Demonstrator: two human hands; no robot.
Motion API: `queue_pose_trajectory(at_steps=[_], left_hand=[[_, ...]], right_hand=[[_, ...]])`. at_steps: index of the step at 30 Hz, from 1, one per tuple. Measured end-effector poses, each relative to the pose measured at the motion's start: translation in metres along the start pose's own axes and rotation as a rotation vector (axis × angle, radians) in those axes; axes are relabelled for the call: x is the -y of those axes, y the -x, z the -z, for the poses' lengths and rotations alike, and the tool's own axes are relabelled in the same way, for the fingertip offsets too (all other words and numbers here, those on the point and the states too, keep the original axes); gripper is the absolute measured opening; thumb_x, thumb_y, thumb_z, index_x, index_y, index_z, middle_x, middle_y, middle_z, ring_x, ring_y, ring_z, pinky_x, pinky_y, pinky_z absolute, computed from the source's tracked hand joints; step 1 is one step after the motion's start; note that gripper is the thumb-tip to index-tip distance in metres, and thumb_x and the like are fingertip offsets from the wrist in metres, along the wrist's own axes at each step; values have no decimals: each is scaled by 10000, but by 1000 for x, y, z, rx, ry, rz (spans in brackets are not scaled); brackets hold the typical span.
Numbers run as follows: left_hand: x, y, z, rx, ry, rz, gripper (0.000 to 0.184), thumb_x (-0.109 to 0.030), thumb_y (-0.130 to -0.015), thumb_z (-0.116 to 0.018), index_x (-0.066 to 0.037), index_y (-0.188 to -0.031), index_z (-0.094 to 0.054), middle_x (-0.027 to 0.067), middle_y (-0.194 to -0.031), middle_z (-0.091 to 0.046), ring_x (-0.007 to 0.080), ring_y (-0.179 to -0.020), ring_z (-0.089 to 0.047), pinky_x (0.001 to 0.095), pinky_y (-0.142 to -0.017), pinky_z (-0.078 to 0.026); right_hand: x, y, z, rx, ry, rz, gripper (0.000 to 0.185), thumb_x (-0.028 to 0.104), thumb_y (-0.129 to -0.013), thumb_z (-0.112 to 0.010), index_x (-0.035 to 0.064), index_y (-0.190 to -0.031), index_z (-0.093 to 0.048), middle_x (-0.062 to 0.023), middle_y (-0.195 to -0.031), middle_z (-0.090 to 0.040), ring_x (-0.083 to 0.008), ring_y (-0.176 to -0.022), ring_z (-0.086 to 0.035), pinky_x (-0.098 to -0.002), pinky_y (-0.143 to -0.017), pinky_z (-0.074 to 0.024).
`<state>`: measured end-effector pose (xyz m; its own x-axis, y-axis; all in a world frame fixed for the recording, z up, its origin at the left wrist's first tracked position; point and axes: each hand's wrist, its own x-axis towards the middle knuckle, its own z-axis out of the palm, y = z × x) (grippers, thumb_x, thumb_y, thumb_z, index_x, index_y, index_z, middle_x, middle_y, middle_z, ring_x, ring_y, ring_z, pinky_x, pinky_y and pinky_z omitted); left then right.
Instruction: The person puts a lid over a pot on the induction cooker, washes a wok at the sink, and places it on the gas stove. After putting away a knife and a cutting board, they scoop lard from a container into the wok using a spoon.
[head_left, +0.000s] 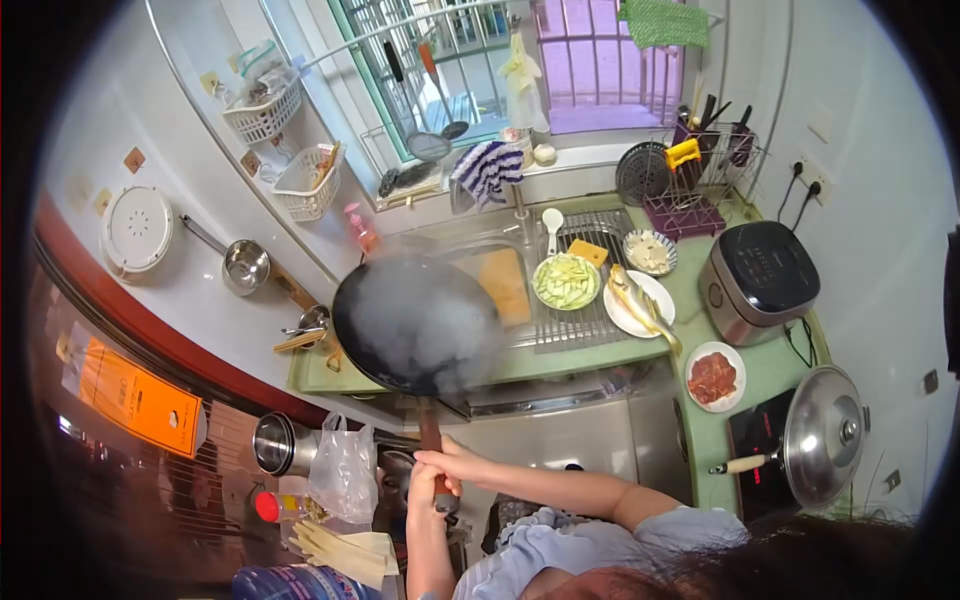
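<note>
One wok [385, 345]: dark and broad, hollow side up, over the left part of the sink [483, 243]; whether its underside touches anything is hidden.
Vapour: a white cloud [425, 315] hangs over the hollow, so any contents cannot be told.
Handle: the brown handle [428, 425] points to the near side, long enough, it seems, to keep a grip clear of the heat.
Right hand: the right hand [458, 467] is wrapped around the handle, fingers curled tight.
Left hand: the left hand [424, 486] closes round the same handle just beside it, fingers bent and partly covered. Two hands presumably share a heavy, front-loaded weight.
Sink: a tan board [505, 285] lies tilted inside, just beside the wok.
Rack: the metal rack [570, 334] bridges the sink's right part, probably for extra standing room; it bears a bowl of cut greens [567, 281].
Fish: one whole fish [637, 297] lies on a white plate [664, 297], its tail past the rim.
Worktop: on the green worktop [628, 352], red meat [712, 379] sits plated near the rice cooker [760, 285].
Hob: a domed lid [820, 430] covers much of the black hob [752, 430].
</note>
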<state>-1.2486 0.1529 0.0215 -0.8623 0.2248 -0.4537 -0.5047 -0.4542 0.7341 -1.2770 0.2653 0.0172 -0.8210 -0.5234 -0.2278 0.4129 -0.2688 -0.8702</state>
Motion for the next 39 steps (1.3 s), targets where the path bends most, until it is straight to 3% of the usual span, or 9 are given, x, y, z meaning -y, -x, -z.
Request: queue_pose_trajectory(at_steps=[2,4,8,9,13,21,24,33,39], left_hand=[[-15,-23,-2,-95,-64,-77,97,-69,-740,-452,9,-767,-502,72,-496,-481,155,-375,-485,256,-325,-414],[-32,-44,0,-167,-172,-133,164,-152,-758,-480,10,-773,-502,62,-506,-487,154,-373,-483,256,-324,-417],[-66,-79,17,-266,-227,-148,145,-132,-759,-474,7,-789,-498,63,-518,-497,141,-374,-487,252,-320,-429],[-76,-86,17,-279,-253,-139,138,-128,-758,-475,5,-788,-497,65,-524,-502,140,-374,-490,252,-317,-432],[-99,-112,23,-264,-306,-138,125,-112,-747,-483,5,-792,-491,69,-539,-510,135,-378,-495,252,-318,-437],[-134,-143,1,-293,-465,-101,193,-125,-715,-548,4,-831,-463,60,-567,-510,132,-388,-498,235,-331,-424],[-132,-150,1,-256,-508,-107,238,-102,-699,-573,9,-878,-462,59,-588,-524,123,-398,-507,222,-337,-411],[-128,-146,-41,-429,-674,-130,206,-10,-703,-459,35,-903,-453,67,-601,-517,114,-404,-494,223,-348,-400],[-121,-143,-57,-521,-639,-174,210,2,-690,-472,24,-898,-453,64,-610,-519,113,-405,-491,222,-348,-397]], right_hand=[[7,-32,4,24,19,5,361,310,-818,-517,17,-993,-399,-13,-578,-465,-73,-383,-429,-212,-304,-347],[19,-60,5,19,-69,51,316,282,-817,-503,4,-948,-428,-14,-505,-440,-88,-311,-386,-237,-252,-307],[21,-119,13,92,-108,-27,191,171,-753,-442,-10,-803,-481,-35,-515,-455,-99,-326,-408,-242,-257,-310],[26,-131,8,25,-114,-34,177,145,-719,-418,-15,-749,-489,-45,-517,-463,-107,-324,-404,-242,-263,-307],[40,-156,12,33,-186,-34,172,138,-726,-412,-13,-703,-491,-55,-531,-472,-104,-325,-403,-238,-273,-308],[82,-172,33,52,-294,-37,201,136,-742,-422,-22,-866,-434,-80,-640,-479,-100,-360,-415,-221,-278,-308],[57,-189,40,75,-274,-68,233,166,-759,-435,-4,-911,-388,-86,-700,-461,-106,-370,-416,-219,-276,-314],[61,-177,59,200,-366,-70,290,192,-769,-448,37,-987,-336,-66,-762,-431,-100,-422,-427,-218,-283,-336],[69,-171,72,317,-367,-39,335,191,-788,-441,44,-1056,-303,-68,-807,-451,-99,-439,-444,-216,-298,-350]])
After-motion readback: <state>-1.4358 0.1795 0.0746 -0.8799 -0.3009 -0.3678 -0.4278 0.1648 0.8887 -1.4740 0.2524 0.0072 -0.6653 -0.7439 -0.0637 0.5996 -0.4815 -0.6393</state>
